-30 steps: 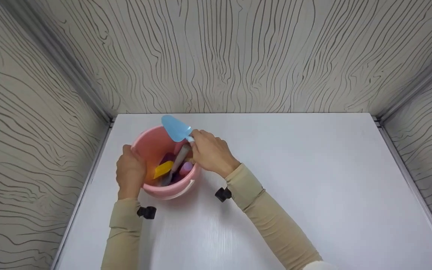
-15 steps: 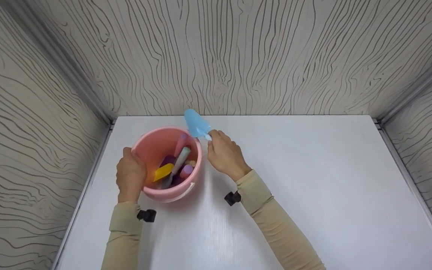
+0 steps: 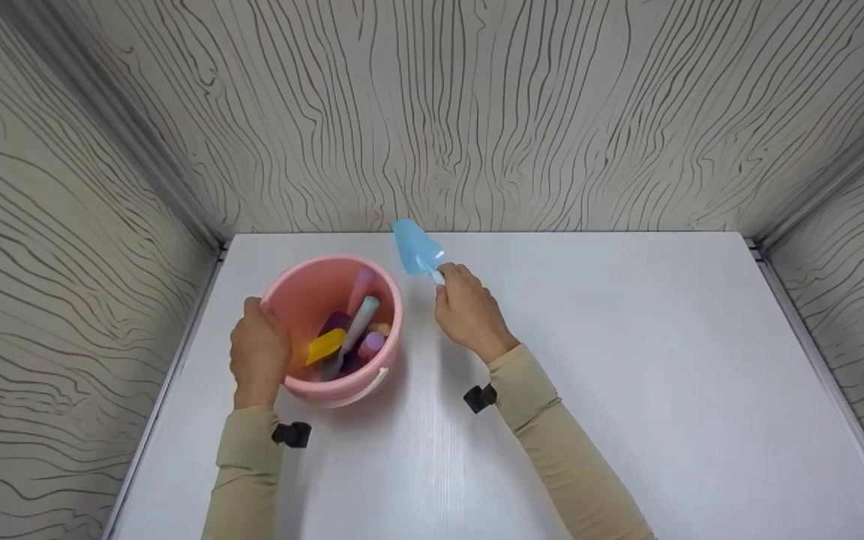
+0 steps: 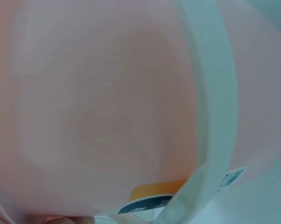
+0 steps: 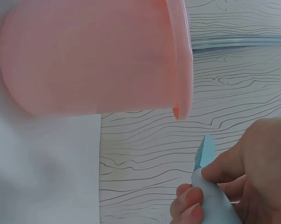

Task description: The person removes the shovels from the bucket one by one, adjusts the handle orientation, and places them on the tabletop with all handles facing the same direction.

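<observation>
A pink bucket (image 3: 312, 281) with a white handle (image 4: 215, 84) stands at the left of the table. My left hand (image 3: 259, 349) grips its left rim; most of that hand is out of the left wrist view. Inside lie a yellow piece (image 3: 325, 346), a tool with a grey handle (image 3: 359, 324), a pink handle with a purple end (image 3: 361, 289) and other partly hidden pieces. To the right of the bucket, my right hand (image 3: 472, 311) holds a light blue toy trowel (image 3: 417, 247) by its handle, blade pointing away toward the back wall.
The white table (image 3: 627, 337) stretches right and forward of the bucket. Wood-patterned panels close it in at the back (image 3: 439, 112) and on both sides. Black wrist mounts (image 3: 480, 398) sit on both sleeves.
My right hand has carried the trowel from over the bucket's far rim to the right, away from the bucket. The left hand keeps its hold on the rim.
</observation>
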Motion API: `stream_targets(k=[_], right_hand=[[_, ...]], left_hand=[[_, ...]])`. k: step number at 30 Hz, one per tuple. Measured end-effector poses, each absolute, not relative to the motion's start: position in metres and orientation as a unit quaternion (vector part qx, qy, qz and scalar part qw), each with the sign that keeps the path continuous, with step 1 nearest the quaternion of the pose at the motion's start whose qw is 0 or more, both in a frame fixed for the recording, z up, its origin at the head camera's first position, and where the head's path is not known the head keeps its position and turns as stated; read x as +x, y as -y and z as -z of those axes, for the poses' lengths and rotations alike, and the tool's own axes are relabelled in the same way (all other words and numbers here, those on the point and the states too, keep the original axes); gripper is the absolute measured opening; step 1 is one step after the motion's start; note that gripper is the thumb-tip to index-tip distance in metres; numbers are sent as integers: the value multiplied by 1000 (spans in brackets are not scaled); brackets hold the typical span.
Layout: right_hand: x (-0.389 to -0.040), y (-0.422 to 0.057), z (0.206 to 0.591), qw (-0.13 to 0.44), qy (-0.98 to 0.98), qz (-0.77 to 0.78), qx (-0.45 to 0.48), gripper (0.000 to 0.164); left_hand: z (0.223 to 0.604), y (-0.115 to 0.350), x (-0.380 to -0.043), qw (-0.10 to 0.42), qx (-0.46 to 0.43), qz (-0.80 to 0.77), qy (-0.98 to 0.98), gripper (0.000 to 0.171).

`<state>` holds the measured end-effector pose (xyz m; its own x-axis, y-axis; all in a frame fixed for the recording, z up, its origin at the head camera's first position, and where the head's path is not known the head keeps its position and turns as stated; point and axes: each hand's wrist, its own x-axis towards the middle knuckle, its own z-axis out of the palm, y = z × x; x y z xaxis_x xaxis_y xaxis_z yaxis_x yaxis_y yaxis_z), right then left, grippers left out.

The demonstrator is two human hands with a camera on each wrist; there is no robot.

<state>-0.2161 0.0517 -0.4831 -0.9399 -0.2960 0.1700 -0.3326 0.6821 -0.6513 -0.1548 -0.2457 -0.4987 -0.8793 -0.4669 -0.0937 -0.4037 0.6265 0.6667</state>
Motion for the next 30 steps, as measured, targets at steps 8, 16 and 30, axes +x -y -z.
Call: stream_targets(k=[8, 16, 30], right_hand=[[-217, -56, 506, -38, 901, -400, 163, 40], [-215, -55, 524, -46, 898, -414, 140, 41], [-200, -53, 556, -77, 879, -461, 99, 48]], left_hand=[[499, 249, -150, 48, 248, 357, 899, 44], [498, 246, -154, 47, 240, 363, 899, 44], [501, 246, -152, 77, 227, 360, 902, 45]])
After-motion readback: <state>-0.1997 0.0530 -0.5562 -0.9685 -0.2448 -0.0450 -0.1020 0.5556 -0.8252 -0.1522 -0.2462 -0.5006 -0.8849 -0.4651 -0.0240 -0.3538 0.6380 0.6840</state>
